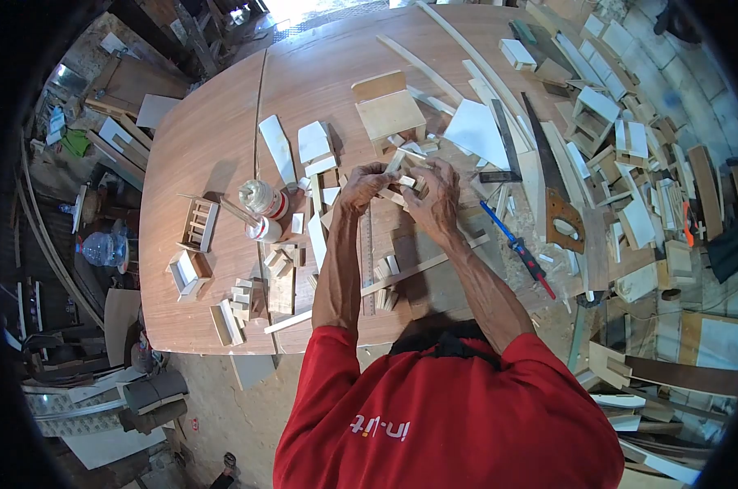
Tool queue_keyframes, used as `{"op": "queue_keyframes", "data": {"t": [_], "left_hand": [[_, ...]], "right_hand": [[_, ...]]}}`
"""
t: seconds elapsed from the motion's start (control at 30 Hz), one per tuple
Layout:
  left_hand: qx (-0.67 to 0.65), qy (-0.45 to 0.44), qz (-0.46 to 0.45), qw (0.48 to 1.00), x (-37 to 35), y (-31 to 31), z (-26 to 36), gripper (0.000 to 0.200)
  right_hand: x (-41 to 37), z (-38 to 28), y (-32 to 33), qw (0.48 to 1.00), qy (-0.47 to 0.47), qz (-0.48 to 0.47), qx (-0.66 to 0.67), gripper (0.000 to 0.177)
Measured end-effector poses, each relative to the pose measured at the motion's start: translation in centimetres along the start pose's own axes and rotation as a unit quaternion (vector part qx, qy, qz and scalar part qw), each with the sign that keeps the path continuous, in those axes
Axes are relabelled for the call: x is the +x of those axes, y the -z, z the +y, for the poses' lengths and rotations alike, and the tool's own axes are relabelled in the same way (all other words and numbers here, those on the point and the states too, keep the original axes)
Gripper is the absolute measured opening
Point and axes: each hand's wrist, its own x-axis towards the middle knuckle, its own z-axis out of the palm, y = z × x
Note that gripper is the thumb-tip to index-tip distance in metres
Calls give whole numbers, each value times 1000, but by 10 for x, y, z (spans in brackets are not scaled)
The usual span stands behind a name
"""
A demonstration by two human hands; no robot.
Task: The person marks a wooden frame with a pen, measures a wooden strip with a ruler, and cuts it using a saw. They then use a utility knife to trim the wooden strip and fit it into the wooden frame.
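My left hand (364, 187) is closed around the left side of a small wooden frame (395, 178) made of thin strips. On its right side, my right hand (436, 194) has its fingers closed on the same frame. Both hands are near the middle of the brown table (222, 147). Just beyond them stands a pale wooden miniature seat (389, 114), with small offcuts between it and the hands. A long thin wooden strip (410, 271) crosses the table below my wrists, over a ruler (367, 261).
A handsaw (563, 222) and a blue-and-red tool (516, 243) lie to the right. Left of my hands are a glass jar (263, 198), a white bottle (263, 230) and small wooden pieces (245, 297). White-faced boards and offcuts (630, 138) are piled at the far right.
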Motion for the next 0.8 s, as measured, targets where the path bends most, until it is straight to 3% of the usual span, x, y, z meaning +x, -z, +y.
{"op": "queue_keyframes", "data": {"t": [0.27, 0.37, 0.43, 0.6, 0.67, 0.8], "left_hand": [[-30, 0, 5, 1000, -6, -1, 3, 37], [-51, -3, 9, 999, -1, 1, -6, 40], [-38, 3, 21, 999, -4, -3, 0, 39], [-56, -10, 36, 998, -10, -13, 5, 35], [-23, 3, 85, 996, -14, -17, 8, 32], [-41, -7, 85, 996, -11, -17, -3, 32]], "right_hand": [[-1, 1, -2, 999, 37, 18, -24, 38], [-6, 1, 2, 997, 3, 79, 8, 31], [-6, 0, 10, 978, -197, 4, 73, 24], [-6, 16, 4, 972, -192, -6, 132, 33], [-3, 12, 7, 962, -235, -15, 142, 40], [2, 16, 0, 933, -303, -26, 195, 43]]}}
